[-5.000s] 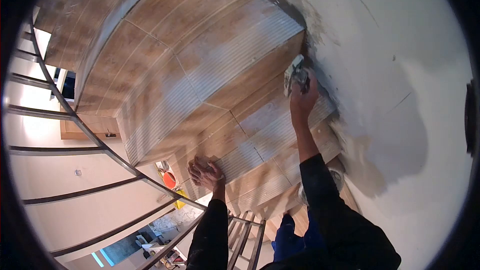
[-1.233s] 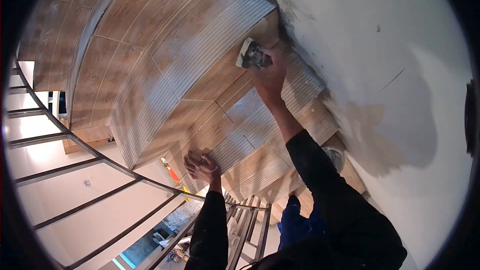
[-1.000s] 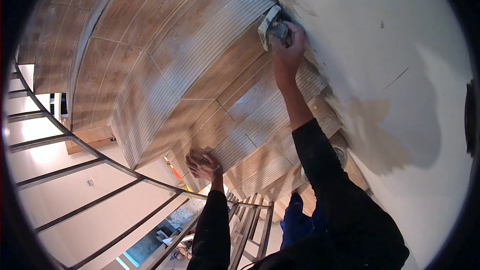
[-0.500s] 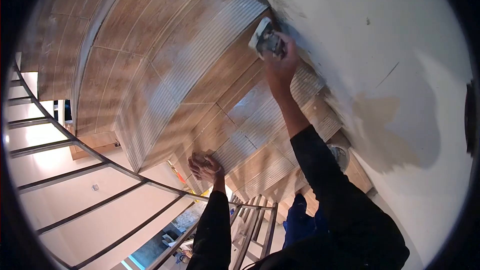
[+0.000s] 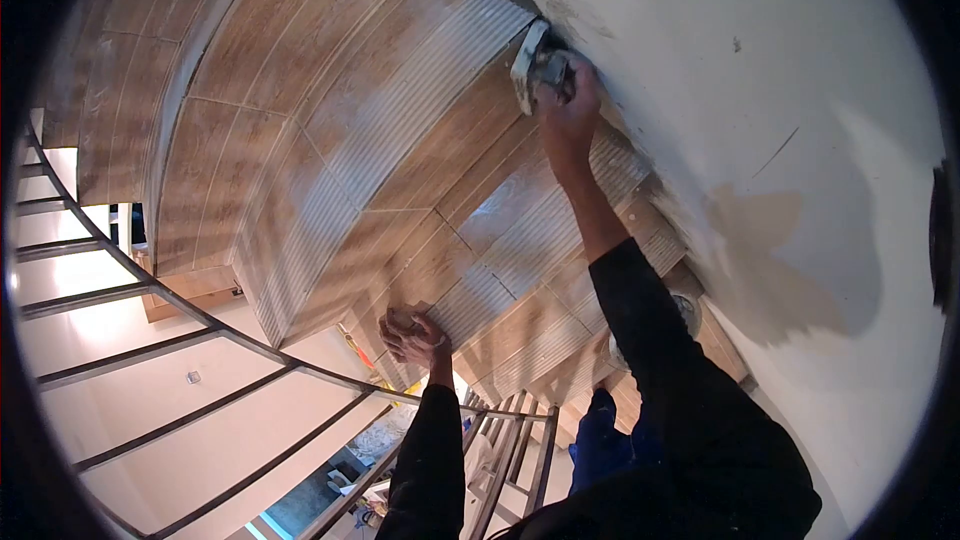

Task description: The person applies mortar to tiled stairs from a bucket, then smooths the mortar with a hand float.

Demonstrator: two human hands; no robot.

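Observation:
My right hand (image 5: 572,120) grips a float-like tool (image 5: 532,65) with a pale edge and a dark handle. The tool lies against the riser of a wood-look tiled stair (image 5: 440,140), near where the stair meets the wall. Lower down, my left hand (image 5: 415,338) has its fingers curved around a brownish thing (image 5: 405,317) at the stair's outer edge; what exactly it is I cannot make out. Ribbed strips (image 5: 430,70) with whitish smears run along the treads.
A pale wall (image 5: 750,70) with a damp-looking patch rises on the right. Metal railing (image 5: 215,322) curves along the left and bottom, with a lower level beyond it. A round container (image 5: 688,312) is partly hidden behind my right sleeve. Blue clothing shows below.
My right hand and the tool have shifted slightly to the right, and the tool is tilted more upright. My left hand has barely moved.

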